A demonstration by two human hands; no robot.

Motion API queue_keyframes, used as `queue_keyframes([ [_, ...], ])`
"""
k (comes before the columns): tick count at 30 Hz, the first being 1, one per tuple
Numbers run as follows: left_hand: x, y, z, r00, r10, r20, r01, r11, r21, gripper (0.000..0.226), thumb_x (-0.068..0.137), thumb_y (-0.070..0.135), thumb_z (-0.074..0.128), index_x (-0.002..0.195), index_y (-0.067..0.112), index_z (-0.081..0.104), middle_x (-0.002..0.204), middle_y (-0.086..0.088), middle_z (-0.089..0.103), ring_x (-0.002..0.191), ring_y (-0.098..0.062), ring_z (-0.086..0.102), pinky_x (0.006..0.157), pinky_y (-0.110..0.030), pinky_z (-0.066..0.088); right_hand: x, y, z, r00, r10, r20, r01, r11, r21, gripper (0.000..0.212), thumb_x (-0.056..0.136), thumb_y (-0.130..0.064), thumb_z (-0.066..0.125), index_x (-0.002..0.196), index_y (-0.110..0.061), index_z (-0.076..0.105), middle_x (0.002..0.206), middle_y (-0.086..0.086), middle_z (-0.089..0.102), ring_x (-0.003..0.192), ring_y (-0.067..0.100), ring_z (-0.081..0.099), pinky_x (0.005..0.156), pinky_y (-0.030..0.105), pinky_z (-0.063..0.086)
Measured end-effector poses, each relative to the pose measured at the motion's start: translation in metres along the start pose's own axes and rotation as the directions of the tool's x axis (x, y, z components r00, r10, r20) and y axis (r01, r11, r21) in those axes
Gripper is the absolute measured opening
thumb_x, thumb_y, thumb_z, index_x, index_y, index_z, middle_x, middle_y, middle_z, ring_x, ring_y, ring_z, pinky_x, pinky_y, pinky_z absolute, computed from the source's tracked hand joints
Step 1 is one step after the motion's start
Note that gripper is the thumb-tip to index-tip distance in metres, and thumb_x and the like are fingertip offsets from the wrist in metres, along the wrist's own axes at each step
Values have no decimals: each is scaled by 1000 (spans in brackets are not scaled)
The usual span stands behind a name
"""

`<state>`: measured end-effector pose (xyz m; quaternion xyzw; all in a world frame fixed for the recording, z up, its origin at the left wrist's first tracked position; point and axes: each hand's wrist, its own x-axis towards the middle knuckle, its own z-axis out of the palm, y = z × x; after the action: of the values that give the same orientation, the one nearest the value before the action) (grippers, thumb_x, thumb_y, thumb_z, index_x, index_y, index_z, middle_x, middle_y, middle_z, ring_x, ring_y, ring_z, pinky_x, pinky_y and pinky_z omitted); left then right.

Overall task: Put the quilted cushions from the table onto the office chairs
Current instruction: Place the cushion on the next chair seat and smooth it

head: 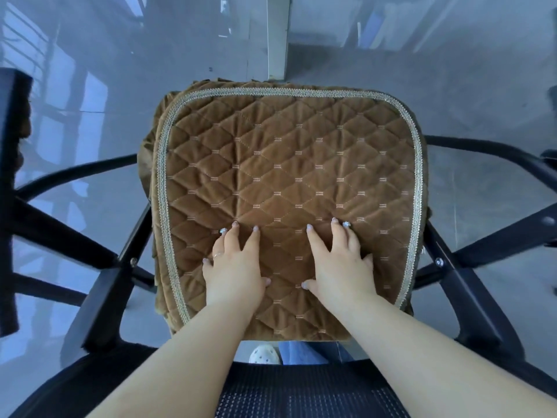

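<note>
We press both flat, unclenched hands, left hand and right hand, on the top quilted cushion stacked on the glass worktop; next we must grip it and carry it to the office chair.

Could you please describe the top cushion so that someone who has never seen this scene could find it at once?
Look at the black office chair in the middle of the view. A pile of brown cushions lies on its seat, and the top cushion is the diamond-quilted one with pale braided trim, pressed by the left hand and right hand; the others only peek out at its left.
</note>
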<state>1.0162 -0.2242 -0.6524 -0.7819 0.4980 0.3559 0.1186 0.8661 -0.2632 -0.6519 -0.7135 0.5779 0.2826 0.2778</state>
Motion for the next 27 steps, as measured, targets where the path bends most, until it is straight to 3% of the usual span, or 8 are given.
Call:
queue_keyframes([
  [2, -1, 2, -17, 1000, -11, -3, 11, 997, -82, 76, 84, 33, 68, 148, 30, 28, 154, -7, 25, 142, -31, 23, 111, -50, 33, -4, 0, -21, 1000, 9, -1, -9, 999, 41, 77, 88, -42, 61, 150, -31, 16, 158, 9, 11, 145, 31, 15, 103, 49, 39],
  [4, -10, 5, -38, 1000, -6, -28, 0, 978, -209, 63, 84, 31, 68, 141, 27, 42, 140, -5, 47, 130, -28, 43, 103, -43, 42, -13, 3, -47, 999, 27, -39, -21, 990, 138, 61, 89, -41, 59, 143, -27, 34, 144, 5, 42, 129, 28, 44, 91, 41, 49],
  [7, -41, 11, -73, 998, 24, -66, -47, 928, -371, 48, 83, 30, 69, 129, 25, 55, 123, 3, 62, 115, -18, 57, 95, -37, 48, -46, 10, -86, 992, 45, -120, -13, 965, 260, 47, 90, -42, 58, 133, -27, 48, 121, -3, 62, 107, 23, 59, 79, 33, 51],
  [12, -119, 44, -137, 984, 80, -159, -156, 822, -548, 36, 83, 27, 70, 117, 22, 62, 108, 5, 67, 99, -12, 62, 84, -29, 50, -132, 21, -150, 968, 84, -235, 25, 904, 426, 38, 88, -43, 59, 123, -27, 55, 110, -7, 67, 97, 20, 63, 81, 35, 53],
  [16, -185, 83, -193, 959, 152, -239, -268, 755, -598, 32, 83, 27, 70, 114, 22, 63, 104, 6, 69, 94, -11, 63, 76, -23, 49, -207, 32, -209, 923, 92, -373, 140, 824, 549, 36, 87, -41, 62, 119, -26, 59, 107, -7, 68, 100, 18, 63, 83, 32, 51],
  [23, -269, 154, -274, 900, 241, -364, -424, 679, -599, 31, 83, 26, 71, 112, 20, 63, 97, 6, 67, 95, -15, 66, 90, -32, 52, -304, 82, -281, 854, 116, -508, 299, 690, 659, 37, 88, -39, 63, 121, -22, 59, 105, -5, 67, 99, 15, 62, 78, 29, 48],
  [27, -297, 198, -287, 876, 265, -404, -471, 654, -592, 29, 85, 26, 69, 113, 19, 63, 101, 2, 69, 91, -14, 65, 70, -21, 50, -339, 135, -299, 820, 164, -549, 340, 632, 697, 32, 87, -37, 64, 115, -22, 60, 101, -6, 66, 99, 17, 62, 76, 28, 46],
])
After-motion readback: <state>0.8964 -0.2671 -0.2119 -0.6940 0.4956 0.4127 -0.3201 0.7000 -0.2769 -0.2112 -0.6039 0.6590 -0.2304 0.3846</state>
